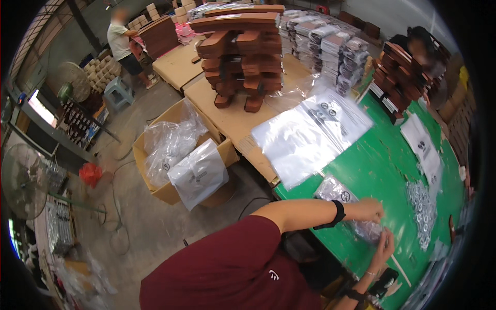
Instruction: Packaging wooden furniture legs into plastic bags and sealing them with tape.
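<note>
A filled clear plastic bag (330, 189) with a dark printed mark lies on the green tabletop (356, 168) in front of me. My left hand (368, 210) is closed over the bag's right side; what its fingers pinch is too small to make out. At the bag's near right end, the fingers of my right hand (383, 247) are bent together on the plastic. A black band circles each wrist. Beside my right hand, a thin white strip (401, 270) lies on the table. The bag's contents are blurred by the plastic.
Flat clear bags (305, 139) lie ahead, before stacked brown wooden pieces (243, 57). Metal rings (421, 212) are heaped on the right, near more bags (421, 147). A carton (147, 178) of plastic stands left. One person (121, 44) stands far left; another sits behind wood pieces at right.
</note>
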Tool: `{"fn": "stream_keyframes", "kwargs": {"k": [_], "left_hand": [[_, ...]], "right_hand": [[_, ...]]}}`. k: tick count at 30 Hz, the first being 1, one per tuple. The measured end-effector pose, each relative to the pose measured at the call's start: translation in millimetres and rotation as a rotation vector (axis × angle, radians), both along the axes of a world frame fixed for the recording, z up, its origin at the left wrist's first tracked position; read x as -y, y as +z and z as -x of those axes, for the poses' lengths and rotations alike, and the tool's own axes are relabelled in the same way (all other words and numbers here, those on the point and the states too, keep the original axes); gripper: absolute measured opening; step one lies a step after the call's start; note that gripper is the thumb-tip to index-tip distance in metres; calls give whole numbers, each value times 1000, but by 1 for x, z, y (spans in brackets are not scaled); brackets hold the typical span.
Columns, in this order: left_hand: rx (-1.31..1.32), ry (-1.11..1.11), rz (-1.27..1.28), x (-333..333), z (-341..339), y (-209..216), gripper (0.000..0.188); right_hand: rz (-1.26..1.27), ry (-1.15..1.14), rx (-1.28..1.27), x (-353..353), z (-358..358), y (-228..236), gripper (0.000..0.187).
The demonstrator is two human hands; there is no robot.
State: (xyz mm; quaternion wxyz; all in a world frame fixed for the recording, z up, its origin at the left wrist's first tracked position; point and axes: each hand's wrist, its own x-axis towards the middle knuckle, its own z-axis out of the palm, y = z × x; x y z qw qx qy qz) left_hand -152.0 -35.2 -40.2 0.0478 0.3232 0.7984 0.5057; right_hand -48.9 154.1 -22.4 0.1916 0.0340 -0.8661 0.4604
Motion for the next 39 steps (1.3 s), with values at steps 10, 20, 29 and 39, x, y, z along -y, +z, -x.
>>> {"fn": "stream_keyframes", "kwargs": {"k": [10, 20, 29, 39], "left_hand": [[-213, 76, 9, 1, -2, 2, 16], [19, 16, 92, -10, 3, -14, 27], [431, -228, 120, 22, 41, -3, 22], [571, -278, 242, 19, 28, 24, 22]], "right_hand": [[10, -48, -70, 8, 10, -17, 17], [171, -184, 126, -4, 6, -24, 15], [297, -124, 220, 16, 26, -11, 24], [444, -113, 122, 15, 17, -28, 20]]}}
